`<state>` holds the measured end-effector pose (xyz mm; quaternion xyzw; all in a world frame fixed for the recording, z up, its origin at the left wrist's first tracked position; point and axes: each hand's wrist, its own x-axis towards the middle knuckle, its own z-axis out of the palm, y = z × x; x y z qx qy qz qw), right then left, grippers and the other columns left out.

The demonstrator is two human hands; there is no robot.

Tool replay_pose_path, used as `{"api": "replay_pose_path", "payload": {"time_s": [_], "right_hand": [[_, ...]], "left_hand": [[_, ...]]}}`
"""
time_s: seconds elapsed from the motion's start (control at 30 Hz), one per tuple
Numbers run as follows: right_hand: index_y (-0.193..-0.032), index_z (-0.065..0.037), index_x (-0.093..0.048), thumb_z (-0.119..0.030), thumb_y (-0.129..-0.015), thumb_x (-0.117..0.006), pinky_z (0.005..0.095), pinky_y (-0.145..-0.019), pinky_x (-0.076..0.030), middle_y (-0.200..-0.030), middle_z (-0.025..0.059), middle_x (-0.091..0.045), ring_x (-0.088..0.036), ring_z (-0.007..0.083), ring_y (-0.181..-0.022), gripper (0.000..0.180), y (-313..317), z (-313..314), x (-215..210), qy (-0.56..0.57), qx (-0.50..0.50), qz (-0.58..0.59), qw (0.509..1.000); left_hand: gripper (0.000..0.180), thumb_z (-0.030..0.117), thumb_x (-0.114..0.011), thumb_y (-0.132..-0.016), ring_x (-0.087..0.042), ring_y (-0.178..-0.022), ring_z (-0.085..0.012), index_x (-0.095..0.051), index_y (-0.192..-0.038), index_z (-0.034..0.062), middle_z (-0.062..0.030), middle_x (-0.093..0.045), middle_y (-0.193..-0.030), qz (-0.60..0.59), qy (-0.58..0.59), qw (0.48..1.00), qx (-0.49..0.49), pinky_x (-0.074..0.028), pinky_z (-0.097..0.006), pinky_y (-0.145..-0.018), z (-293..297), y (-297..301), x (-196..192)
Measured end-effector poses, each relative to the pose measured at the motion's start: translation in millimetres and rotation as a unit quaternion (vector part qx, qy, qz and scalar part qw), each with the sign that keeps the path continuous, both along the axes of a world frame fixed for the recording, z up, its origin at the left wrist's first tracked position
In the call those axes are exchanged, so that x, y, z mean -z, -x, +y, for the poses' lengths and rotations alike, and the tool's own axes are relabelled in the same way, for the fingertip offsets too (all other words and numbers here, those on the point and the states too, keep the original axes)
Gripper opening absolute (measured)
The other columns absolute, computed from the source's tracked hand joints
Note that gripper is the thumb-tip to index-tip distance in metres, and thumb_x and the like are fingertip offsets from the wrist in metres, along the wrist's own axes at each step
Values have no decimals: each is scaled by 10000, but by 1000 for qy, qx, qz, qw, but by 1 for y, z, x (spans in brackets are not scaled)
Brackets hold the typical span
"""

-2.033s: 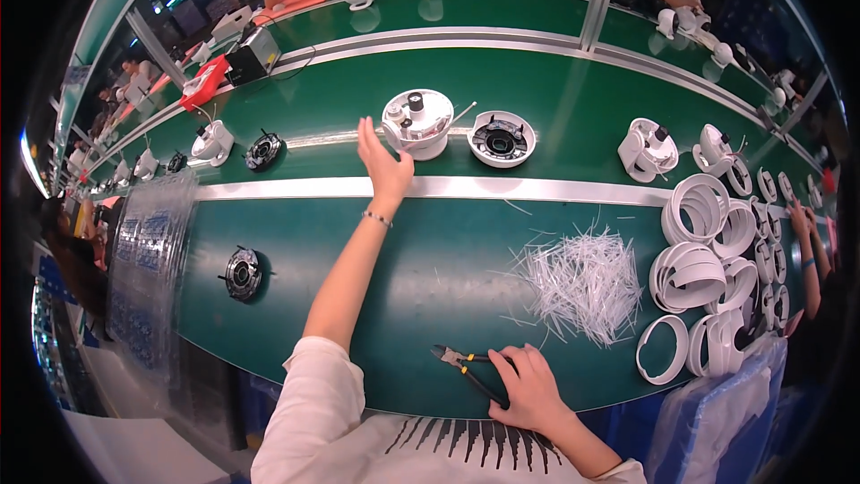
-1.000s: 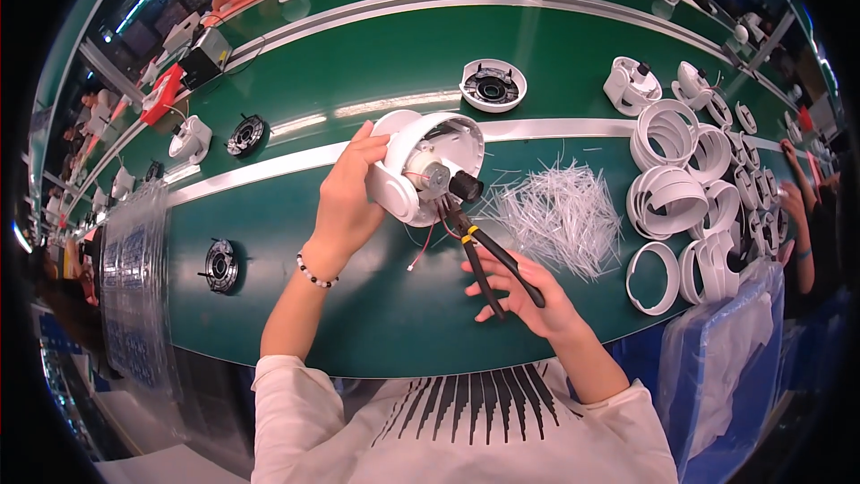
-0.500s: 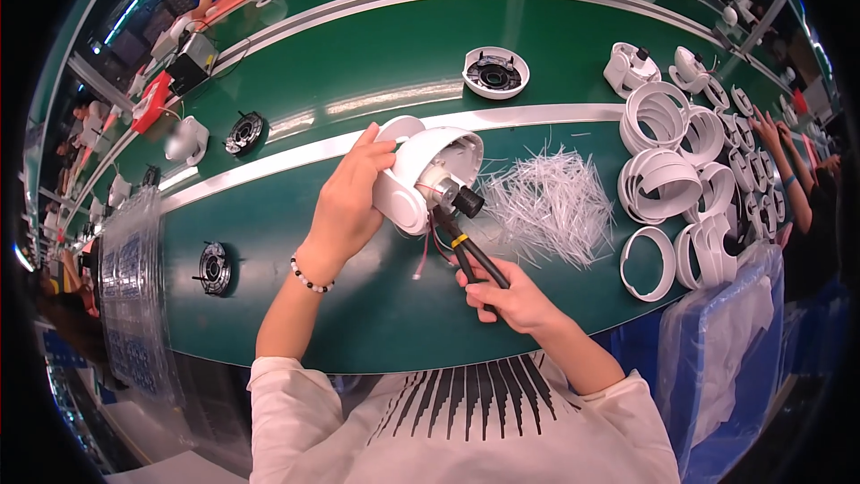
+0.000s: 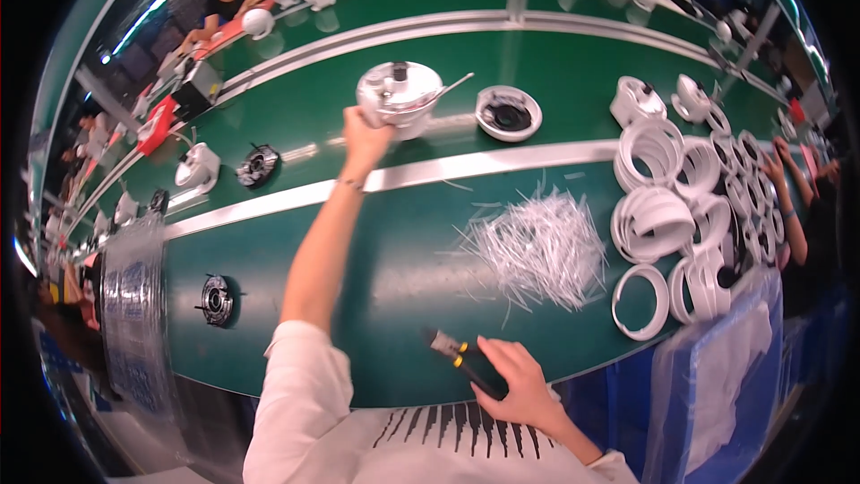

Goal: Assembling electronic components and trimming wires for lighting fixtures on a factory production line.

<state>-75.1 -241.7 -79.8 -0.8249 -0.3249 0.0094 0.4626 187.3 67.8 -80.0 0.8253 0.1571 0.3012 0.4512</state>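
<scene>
On the far side of the green counter (image 4: 296, 278), just beyond the pale stripe that runs across it, the left hand (image 4: 365, 132) is stretched out at full arm length and its grip is closed on the near rim of a round white housing (image 4: 399, 94) with metal parts inside. A thin wire sticks out of the housing toward a second, open round housing (image 4: 508, 113) that lies just beside it. The hold is only at the edge, so I judge the housing could tip or slide out of the fingers, and the loose wire could catch on the neighbour. Much nearer than the housing, at the front edge of the counter, the right hand (image 4: 513, 383) is closed around the black and yellow handles of small cutting pliers (image 4: 462, 360); I cannot tell if the blades are open. The pliers' tip points toward the pile of thin white ties (image 4: 537, 251), which lies between the housing and the pliers, and could scatter them. The stacked white rings (image 4: 667, 215) are beside the pile, away from the housing.
</scene>
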Motion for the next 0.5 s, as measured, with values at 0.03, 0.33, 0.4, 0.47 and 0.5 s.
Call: {"api": "replay_pose_path", "payload": {"time_s": [0.03, 0.33, 0.4, 0.47, 0.5], "right_hand": [[-1140, -11, -473, -116, -562, -663, 350, -752, -399, -1025, 116, -506, -496, 285, -869, 618, 1, 0, 1, 33, -6, -1, 999], [-1044, -16, -516, -194, -544, -732, 386, -781, -335, -1076, 115, -501, -466, 285, -926, 573, -6, 24, 34, 101, -33, -93, 990], [-1006, -21, -533, -200, -533, -735, 411, -815, -325, -1133, 135, -486, -454, 291, -980, 545, -14, 28, 37, 93, -31, -94, 991], [-1015, -24, -532, -206, -527, -735, 453, -867, -303, -1157, 144, -476, -443, 302, -1019, 559, -17, 31, 40, 88, -36, -121, 988], [-1032, -28, -528, -207, -529, -734, 509, -914, -257, -1182, 154, -461, -422, 328, -1063, 572, -15, 35, 37, 102, -40, -118, 987]], "left_hand": [[512, 88, -702, -572, -545, -849, -219, -396, -971, -12, -155, -537, -918, 16, 57, 998, -10, -448, -324, -761, -10, -18, 8], [771, 162, -765, -544, -501, -979, -331, -315, -1149, 5, -215, -496, -1049, 31, 39, 997, 51, -415, -383, -820, -17, -23, 41], [950, 204, -771, -557, -416, -1112, -332, -191, -1289, 31, -220, -390, -1219, 22, 37, 992, 118, -382, -356, -907, -4, 18, 34], [662, 100, -681, -660, -406, -1152, -254, -353, -1232, 39, -122, -438, -1219, -71, -30, 986, 145, -354, -352, -951, 22, 85, 8], [499, 62, -641, -675, -440, -1123, -223, -466, -1142, 40, -103, -503, -1153, -76, -135, 985, 76, -383, -330, -909, 50, 120, -2]]}}
